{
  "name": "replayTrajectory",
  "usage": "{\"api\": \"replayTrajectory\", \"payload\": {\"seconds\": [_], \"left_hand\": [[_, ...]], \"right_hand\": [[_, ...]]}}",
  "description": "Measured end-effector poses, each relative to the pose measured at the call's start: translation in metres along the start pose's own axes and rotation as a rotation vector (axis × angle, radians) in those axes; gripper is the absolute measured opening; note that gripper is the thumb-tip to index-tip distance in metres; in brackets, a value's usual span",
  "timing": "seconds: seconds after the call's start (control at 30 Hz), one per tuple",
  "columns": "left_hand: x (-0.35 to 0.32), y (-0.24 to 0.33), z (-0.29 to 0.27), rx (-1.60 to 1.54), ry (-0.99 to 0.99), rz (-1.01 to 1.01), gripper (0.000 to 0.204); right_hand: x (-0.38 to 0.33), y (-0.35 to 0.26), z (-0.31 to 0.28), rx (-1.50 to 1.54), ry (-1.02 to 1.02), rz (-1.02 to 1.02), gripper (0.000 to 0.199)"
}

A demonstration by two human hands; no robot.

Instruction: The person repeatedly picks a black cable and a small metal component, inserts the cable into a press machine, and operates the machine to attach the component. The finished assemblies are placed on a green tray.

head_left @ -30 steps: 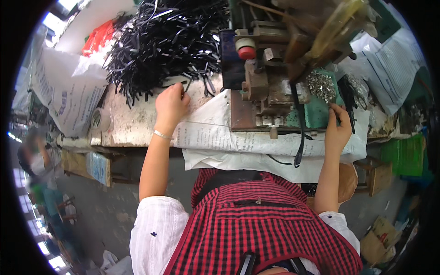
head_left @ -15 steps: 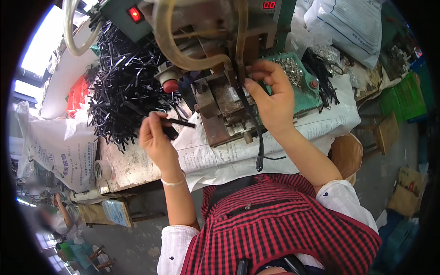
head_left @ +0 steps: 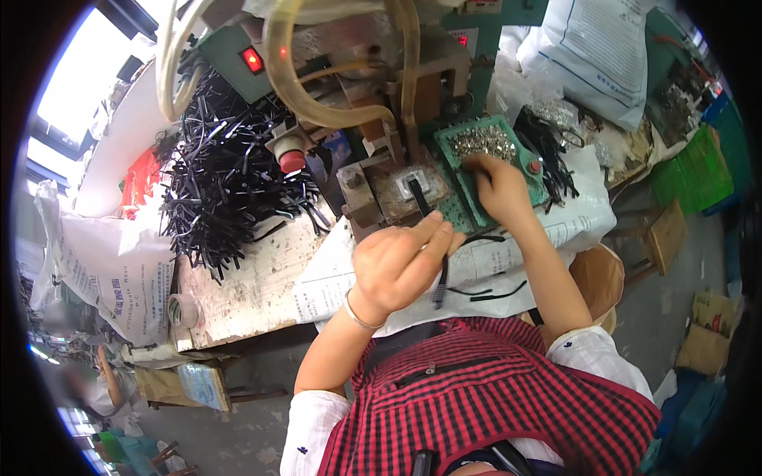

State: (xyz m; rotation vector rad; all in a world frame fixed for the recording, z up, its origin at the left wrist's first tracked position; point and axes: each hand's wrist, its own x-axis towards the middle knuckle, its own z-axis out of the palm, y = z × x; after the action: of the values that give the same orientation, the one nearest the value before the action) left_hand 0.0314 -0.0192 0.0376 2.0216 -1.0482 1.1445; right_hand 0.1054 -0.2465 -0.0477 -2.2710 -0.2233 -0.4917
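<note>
My left hand (head_left: 401, 263) is closed on a black eyeglass temple (head_left: 419, 198), a thin dark strip. Its far end rests on the small metal fixture (head_left: 412, 184) of a bench press, beneath the press head. My right hand (head_left: 504, 193) reaches to a green tray (head_left: 520, 163) of small shiny metal parts (head_left: 484, 144). Its fingers are drawn together at the near edge of those parts; whatever they pinch is too small to make out. Several more black temples (head_left: 498, 294) lie near the table's front edge, partly hidden behind my left hand.
A large heap of black temples (head_left: 226, 174) lies left of the press, and a smaller bunch (head_left: 548, 155) right of the tray. A red button (head_left: 291, 161) and bent clear hoses (head_left: 278, 63) are close to the fixture. A tape roll (head_left: 182, 310) sits at the left table edge.
My left hand has carried its black temple rightward from beside the heap onto the fixture. My right hand has let go of the temple at the press and moved to the tray.
</note>
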Motion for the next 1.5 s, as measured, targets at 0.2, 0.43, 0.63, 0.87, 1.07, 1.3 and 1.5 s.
{"api": "replayTrajectory", "payload": {"seconds": [0.2, 0.43, 0.63, 0.87, 1.07, 1.3, 1.5], "left_hand": [[-0.010, -0.019, 0.017, 0.074, 0.071, 0.106, 0.026], [-0.010, -0.015, 0.014, 0.070, 0.033, 0.061, 0.030], [-0.025, 0.005, 0.002, -0.060, 0.037, -0.154, 0.030], [-0.120, -0.070, -0.017, 0.064, 0.195, -0.969, 0.033], [-0.148, -0.108, 0.004, -0.147, 0.131, -1.241, 0.031], [-0.131, -0.130, -0.064, 0.549, 0.062, -0.828, 0.019], [-0.208, -0.193, -0.094, 1.050, -0.716, -0.578, 0.008]], "right_hand": [[0.004, 0.003, -0.031, 0.046, 0.262, -0.082, 0.022], [-0.025, 0.019, -0.021, -0.170, 0.018, 0.123, 0.014], [-0.008, 0.009, -0.003, -0.512, 0.013, 0.038, 0.013], [-0.023, -0.002, -0.011, -0.357, 0.113, 0.239, 0.018], [-0.009, 0.003, -0.005, -0.141, 0.141, 0.209, 0.018], [-0.015, -0.001, -0.017, 0.064, 0.115, 0.195, 0.019], [0.001, 0.010, 0.005, 0.126, 0.135, 0.150, 0.018]]}}
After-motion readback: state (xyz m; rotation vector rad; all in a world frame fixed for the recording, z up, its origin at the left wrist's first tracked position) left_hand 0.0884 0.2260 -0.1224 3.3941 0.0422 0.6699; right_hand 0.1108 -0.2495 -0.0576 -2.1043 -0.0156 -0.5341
